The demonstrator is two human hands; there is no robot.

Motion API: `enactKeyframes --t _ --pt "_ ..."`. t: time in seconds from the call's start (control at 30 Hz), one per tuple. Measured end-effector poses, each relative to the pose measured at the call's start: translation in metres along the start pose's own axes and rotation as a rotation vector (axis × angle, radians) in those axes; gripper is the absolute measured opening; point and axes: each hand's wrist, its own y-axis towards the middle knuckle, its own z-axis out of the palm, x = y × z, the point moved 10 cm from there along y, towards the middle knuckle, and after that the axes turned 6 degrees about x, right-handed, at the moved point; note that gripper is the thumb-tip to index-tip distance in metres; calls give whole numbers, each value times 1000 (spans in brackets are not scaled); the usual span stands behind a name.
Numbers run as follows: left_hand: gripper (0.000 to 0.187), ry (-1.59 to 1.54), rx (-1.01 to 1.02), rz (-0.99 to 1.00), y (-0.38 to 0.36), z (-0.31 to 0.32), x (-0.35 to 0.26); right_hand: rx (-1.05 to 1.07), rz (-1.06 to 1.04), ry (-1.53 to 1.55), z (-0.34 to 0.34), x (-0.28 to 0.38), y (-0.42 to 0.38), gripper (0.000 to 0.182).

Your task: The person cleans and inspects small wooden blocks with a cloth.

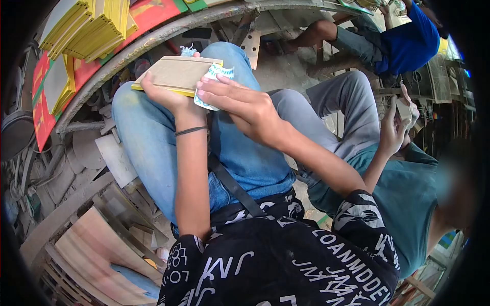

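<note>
My left hand (171,98) grips a flat rectangular wooden board (176,73) from below, its thumb along the near edge. The board has a plain brown face with a groove near its side and yellow edges. Over my knees it is held roughly level. My right hand (255,112) presses a folded piece of sandpaper (221,72), white-backed with blue print, around the board's right end. Its fingers lie together over the paper. A bit of light-blue frayed material (188,51) shows behind the board's far edge.
Stacks of yellow-edged boards (89,28) stand on a red-topped table (43,84) at upper left. A co-worker in a green shirt (395,191) sits close on my right, holding a small block (403,110). Another person in blue (411,46) is farther back. Wooden panels (94,242) lean at lower left.
</note>
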Motion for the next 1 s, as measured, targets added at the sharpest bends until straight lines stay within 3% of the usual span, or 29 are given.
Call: enactKeyframes --t 0.07,0.13,0.2,0.27,0.33,0.43,0.53,0.6,0.67,0.83,0.9,1.0 --pt "43 10 -5 20 -3 8 2 -12 -74 39 -3 -17 -3 47" --pt "45 1 -170 137 -10 6 -7 -15 54 -67 -8 -49 4 46" --pt "48 13 -163 158 -6 3 -10 -40 63 -59 -3 -30 -2 46" --pt "48 21 -70 33 -4 3 -2 10 -45 45 -2 14 4 48" --pt "48 37 -4 17 -3 10 1 30 -99 46 -1 6 3 47" --pt "49 31 -189 156 -12 6 -7 -77 44 -73 -8 -41 7 46" --pt "48 -27 -8 14 5 0 0 -47 -71 -33 0 11 2 40" --pt "49 -11 -14 13 0 3 3 -11 -93 -25 -1 6 0 40" --pt "49 50 -155 111 -15 12 -6 -68 16 -85 -5 -35 -4 41" --pt "49 9 -74 52 -2 -2 -3 38 -56 -5 -2 22 5 43" --pt "49 13 -17 16 -2 3 5 -5 -11 -40 -1 -12 0 44" --pt "50 44 -116 133 -6 3 -6 -50 17 -82 -6 -13 1 47"
